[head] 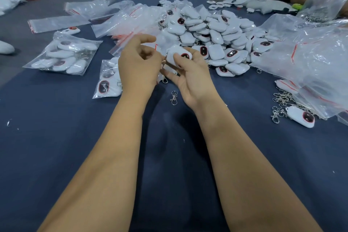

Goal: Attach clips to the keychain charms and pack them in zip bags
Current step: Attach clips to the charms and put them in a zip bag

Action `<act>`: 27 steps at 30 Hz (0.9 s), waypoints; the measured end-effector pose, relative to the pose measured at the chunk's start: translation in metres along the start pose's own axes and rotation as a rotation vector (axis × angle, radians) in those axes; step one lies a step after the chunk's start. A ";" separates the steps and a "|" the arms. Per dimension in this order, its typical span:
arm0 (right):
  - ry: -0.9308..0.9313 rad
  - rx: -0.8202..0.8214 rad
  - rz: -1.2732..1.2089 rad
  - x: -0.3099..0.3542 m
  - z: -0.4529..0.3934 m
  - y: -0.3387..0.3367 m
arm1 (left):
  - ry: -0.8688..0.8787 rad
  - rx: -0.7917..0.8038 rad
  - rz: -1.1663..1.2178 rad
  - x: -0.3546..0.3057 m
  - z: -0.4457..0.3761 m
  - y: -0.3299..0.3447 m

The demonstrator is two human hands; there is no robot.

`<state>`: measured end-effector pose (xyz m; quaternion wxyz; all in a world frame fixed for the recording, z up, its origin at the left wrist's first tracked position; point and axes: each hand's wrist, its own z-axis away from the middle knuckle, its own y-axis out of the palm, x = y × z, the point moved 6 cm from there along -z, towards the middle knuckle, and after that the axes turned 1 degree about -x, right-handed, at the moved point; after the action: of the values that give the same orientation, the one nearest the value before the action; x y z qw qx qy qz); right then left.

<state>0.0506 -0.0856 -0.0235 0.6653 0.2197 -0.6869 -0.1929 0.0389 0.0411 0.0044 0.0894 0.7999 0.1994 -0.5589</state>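
In the head view, a white keychain charm with a red-rimmed dark oval was held in the right hand, palm up, the thumb pressed on its top and the fingers curled beneath it. The left hand was seen just beside it, its fingers curled and the tips brought together at the charm's left end, where a small metal ring was partly hidden; what exactly was pinched there could not be told. Both hands were raised above the dark blue desk.

A loose metal clip was seen lying on the desk just below the hands. A large heap of charms was piled behind the hands. To the left, a filled zip bag and a second packed bag were laid flat, the latter partly covered by the left hand. Empty zip bags with red seal strips were spread behind them. At the right, a cluster of clips and a single charm were found beside a big crumpled plastic bag.
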 end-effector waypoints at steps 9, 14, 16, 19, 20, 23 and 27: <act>-0.180 -0.111 0.659 0.000 0.004 0.002 | 0.090 0.000 0.038 -0.011 0.004 0.003; -0.204 -0.071 0.792 0.001 0.004 0.004 | 0.137 -0.008 -0.010 -0.013 0.007 0.006; -0.233 0.024 1.000 -0.004 0.004 0.012 | 0.143 -0.021 -0.015 -0.012 0.006 0.005; -0.238 0.092 1.107 -0.010 0.003 0.018 | 0.141 0.006 -0.064 -0.008 0.004 0.007; -0.256 0.081 1.073 -0.006 0.004 0.018 | 0.133 0.029 -0.081 -0.005 0.003 0.009; -0.380 -0.156 1.111 0.024 0.003 -0.003 | 0.137 0.082 -0.176 0.002 -0.001 0.013; -0.349 -0.709 1.351 0.064 0.009 -0.058 | 0.141 0.121 -0.295 0.008 -0.001 0.016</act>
<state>0.0426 -0.1693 -0.0033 0.5514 -0.5050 -0.6639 0.0141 0.0485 0.0286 -0.0043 -0.0564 0.8032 0.2864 -0.5193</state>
